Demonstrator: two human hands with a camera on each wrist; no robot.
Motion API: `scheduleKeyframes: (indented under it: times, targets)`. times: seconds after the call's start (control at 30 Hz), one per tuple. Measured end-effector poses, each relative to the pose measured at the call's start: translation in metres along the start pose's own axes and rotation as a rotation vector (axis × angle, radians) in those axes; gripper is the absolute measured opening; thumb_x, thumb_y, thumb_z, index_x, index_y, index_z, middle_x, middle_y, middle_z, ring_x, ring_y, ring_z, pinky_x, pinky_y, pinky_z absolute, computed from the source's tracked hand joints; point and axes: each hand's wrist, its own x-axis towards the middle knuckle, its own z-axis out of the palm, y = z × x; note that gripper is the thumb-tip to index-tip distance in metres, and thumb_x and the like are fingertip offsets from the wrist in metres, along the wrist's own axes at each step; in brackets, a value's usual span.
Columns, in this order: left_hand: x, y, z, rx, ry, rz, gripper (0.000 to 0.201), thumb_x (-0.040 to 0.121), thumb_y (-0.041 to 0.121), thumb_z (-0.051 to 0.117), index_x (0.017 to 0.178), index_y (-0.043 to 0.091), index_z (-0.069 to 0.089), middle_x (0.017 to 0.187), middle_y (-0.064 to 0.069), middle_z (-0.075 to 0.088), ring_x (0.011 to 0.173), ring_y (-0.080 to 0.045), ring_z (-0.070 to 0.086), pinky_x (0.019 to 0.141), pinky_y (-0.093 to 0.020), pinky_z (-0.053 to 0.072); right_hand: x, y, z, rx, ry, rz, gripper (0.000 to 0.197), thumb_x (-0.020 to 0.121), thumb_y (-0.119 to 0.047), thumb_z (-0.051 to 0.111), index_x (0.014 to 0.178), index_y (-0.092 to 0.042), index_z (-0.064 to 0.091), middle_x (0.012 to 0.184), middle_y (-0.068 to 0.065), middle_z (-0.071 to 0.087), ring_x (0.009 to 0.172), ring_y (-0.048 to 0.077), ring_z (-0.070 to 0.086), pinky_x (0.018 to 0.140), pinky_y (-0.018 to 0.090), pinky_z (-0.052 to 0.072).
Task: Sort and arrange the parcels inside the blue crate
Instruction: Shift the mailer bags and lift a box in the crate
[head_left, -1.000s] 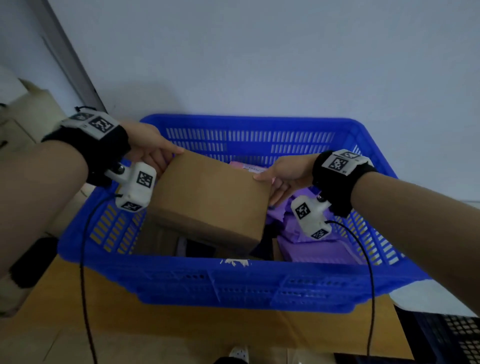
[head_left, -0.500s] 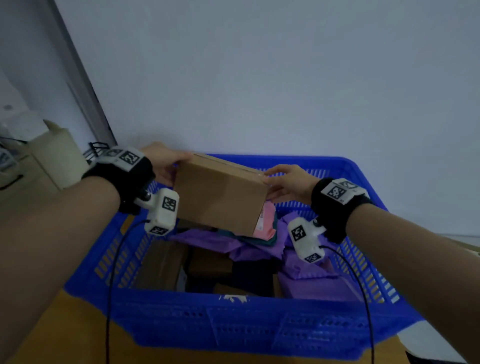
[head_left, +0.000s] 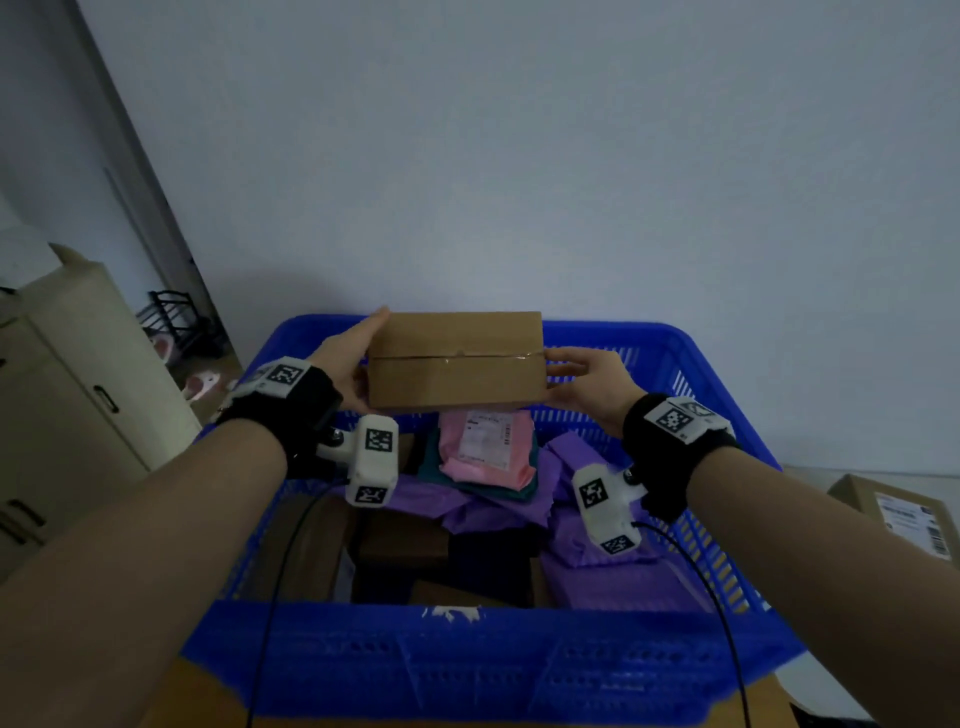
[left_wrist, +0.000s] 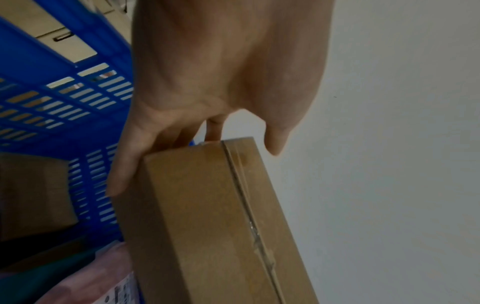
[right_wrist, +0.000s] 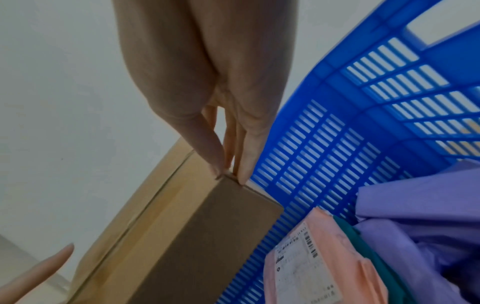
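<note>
A brown cardboard box (head_left: 454, 364) (left_wrist: 221, 226) (right_wrist: 182, 236) hangs level above the far side of the blue crate (head_left: 467, 660) (left_wrist: 64, 98) (right_wrist: 337, 123), its taped seam facing me. My left hand (head_left: 348, 358) (left_wrist: 194, 133) grips its left end, thumb on one face and fingers on the other. My right hand (head_left: 582, 374) (right_wrist: 228, 170) pinches the right end at a corner. Below it in the crate lie a pink mailer (head_left: 485, 441) (right_wrist: 311, 257) on a teal parcel (head_left: 431, 462), purple bags (head_left: 597, 519) (right_wrist: 415, 216) and brown boxes (head_left: 405, 540) (left_wrist: 31, 195).
The crate stands on a cardboard surface (head_left: 197, 696) close to a pale wall. A cream cabinet (head_left: 67, 389) and a black rack (head_left: 176, 317) are at the left. Another labelled cardboard box (head_left: 893, 514) sits outside the crate at the right.
Both hands have lifted the cardboard box out of the crate's middle, up and toward the far wall, and levelled it. The pink mailer beneath it has come into view.
</note>
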Motion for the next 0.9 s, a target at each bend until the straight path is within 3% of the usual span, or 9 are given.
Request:
scheduleKeyframes:
  times: [0.1, 0.2, 0.27, 0.33, 0.4, 0.47, 0.63, 0.77, 0.9]
  targets:
    - [0.014, -0.008, -0.008, -0.080, 0.101, 0.004, 0.096, 0.060, 0.074, 0.065, 0.138, 0.024, 0.042, 0.136, -0.012, 0.046, 0.118, -0.037, 0.049, 0.079, -0.064, 0.048, 0.000, 0.006, 0.003, 0.029, 0.023, -0.045, 0.047, 0.074, 0.026, 0.058, 0.115, 0.005, 0.060, 0.109, 0.015, 0.063, 0.078, 0.017, 0.063, 0.057, 0.019, 0.058]
    - [0.015, -0.011, -0.007, -0.111, 0.094, 0.040, 0.057, 0.078, 0.059, 0.058, 0.119, 0.020, 0.054, 0.119, -0.009, 0.052, 0.106, -0.032, 0.050, 0.083, -0.055, 0.047, 0.000, 0.011, 0.004, 0.125, 0.023, -0.080, 0.040, 0.074, 0.029, 0.056, 0.103, 0.002, 0.062, 0.105, 0.010, 0.064, 0.082, 0.019, 0.064, 0.059, 0.020, 0.058]
    - [0.015, -0.015, -0.004, -0.126, 0.048, 0.058, 0.029, 0.085, 0.044, 0.052, 0.100, 0.019, 0.057, 0.104, -0.008, 0.052, 0.093, -0.028, 0.050, 0.075, -0.045, 0.047, 0.001, 0.013, 0.005, 0.171, 0.042, -0.096, 0.039, 0.074, 0.030, 0.054, 0.087, -0.006, 0.060, 0.105, 0.006, 0.064, 0.088, 0.021, 0.065, 0.062, 0.025, 0.059]
    - [0.019, -0.019, -0.003, -0.145, -0.021, 0.069, 0.028, 0.085, 0.038, 0.048, 0.106, 0.019, 0.054, 0.111, -0.007, 0.048, 0.097, -0.031, 0.050, 0.075, -0.048, 0.047, 0.003, 0.015, 0.003, 0.203, 0.080, -0.103, 0.041, 0.074, 0.029, 0.054, 0.079, -0.011, 0.056, 0.107, 0.005, 0.064, 0.096, 0.026, 0.063, 0.070, 0.031, 0.059]
    - [0.022, -0.021, -0.001, -0.165, -0.087, 0.055, 0.048, 0.085, 0.040, 0.050, 0.129, 0.023, 0.045, 0.129, -0.007, 0.041, 0.117, -0.040, 0.045, 0.092, -0.061, 0.040, 0.003, 0.017, 0.001, 0.198, 0.114, -0.107, 0.038, 0.075, 0.027, 0.056, 0.078, -0.011, 0.055, 0.105, 0.005, 0.064, 0.099, 0.028, 0.062, 0.072, 0.031, 0.058]
    - [0.026, -0.020, -0.001, -0.172, -0.126, 0.077, 0.058, 0.085, 0.041, 0.056, 0.138, 0.028, 0.037, 0.138, -0.008, 0.037, 0.123, -0.042, 0.042, 0.099, -0.063, 0.037, 0.000, 0.019, -0.001, 0.172, 0.136, -0.106, 0.036, 0.075, 0.024, 0.059, 0.081, -0.012, 0.056, 0.109, 0.009, 0.064, 0.100, 0.028, 0.063, 0.072, 0.028, 0.059]
    - [0.034, -0.014, 0.000, -0.115, -0.180, 0.133, 0.057, 0.079, 0.043, 0.067, 0.130, 0.031, 0.044, 0.132, -0.013, 0.041, 0.115, -0.036, 0.048, 0.090, -0.051, 0.050, -0.004, 0.013, -0.009, 0.258, 0.103, -0.007, 0.034, 0.081, 0.011, 0.063, 0.107, -0.010, 0.058, 0.122, 0.010, 0.061, 0.097, 0.023, 0.063, 0.079, 0.033, 0.054]
    - [0.039, 0.003, -0.004, -0.048, -0.237, 0.137, 0.068, 0.072, 0.043, 0.073, 0.133, 0.036, 0.042, 0.134, -0.013, 0.042, 0.115, -0.035, 0.049, 0.075, -0.043, 0.054, -0.006, -0.003, -0.021, 0.230, 0.048, 0.101, 0.043, 0.086, -0.014, 0.065, 0.128, -0.021, 0.053, 0.127, 0.006, 0.060, 0.113, 0.027, 0.058, 0.087, 0.040, 0.048]
    - [0.046, 0.024, -0.008, 0.118, -0.265, 0.227, 0.068, 0.071, 0.029, 0.077, 0.130, 0.038, 0.044, 0.133, -0.010, 0.045, 0.117, -0.035, 0.050, 0.080, -0.047, 0.054, -0.005, -0.021, -0.033, 0.204, 0.082, 0.085, 0.053, 0.088, -0.030, 0.063, 0.137, -0.033, 0.041, 0.146, 0.000, 0.040, 0.132, 0.024, 0.041, 0.101, 0.048, 0.042]
